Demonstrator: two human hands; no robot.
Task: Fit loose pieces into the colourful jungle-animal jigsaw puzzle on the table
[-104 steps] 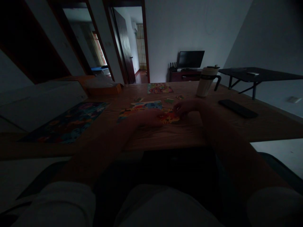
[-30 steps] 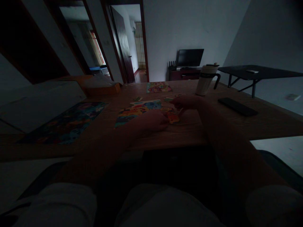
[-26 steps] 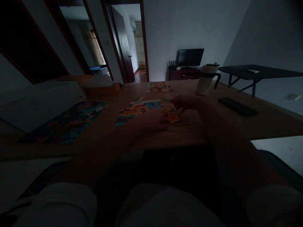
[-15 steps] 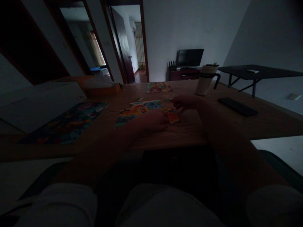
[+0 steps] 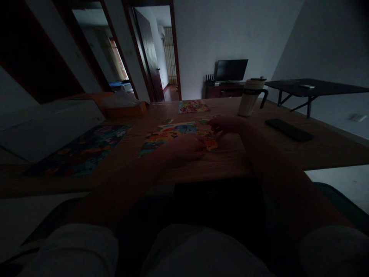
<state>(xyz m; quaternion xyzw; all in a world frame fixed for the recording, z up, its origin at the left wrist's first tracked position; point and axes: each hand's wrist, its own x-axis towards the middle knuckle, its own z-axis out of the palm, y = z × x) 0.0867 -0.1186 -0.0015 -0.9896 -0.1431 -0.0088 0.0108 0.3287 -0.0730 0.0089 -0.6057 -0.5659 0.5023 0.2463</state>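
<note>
The room is dim. A colourful jigsaw puzzle (image 5: 168, 135) lies partly assembled on the wooden table (image 5: 230, 157). My left hand (image 5: 186, 147) rests on the puzzle's near right part, fingers curled loosely. My right hand (image 5: 226, 124) hovers at the puzzle's far right corner with fingers drawn together; what they pinch, if anything, is too dark to make out. A few loose pieces (image 5: 168, 120) lie just beyond the puzzle.
A second finished puzzle (image 5: 82, 148) lies at the left beside a pale box lid (image 5: 49, 123). Another picture sheet (image 5: 192, 106), a lidded mug (image 5: 250, 96) and a black phone (image 5: 289, 129) sit farther back and right. An orange box (image 5: 123, 107) stands at the back left.
My right hand has moved from the puzzle's near right corner up to its far right corner. My left hand has stayed on the puzzle, almost still.
</note>
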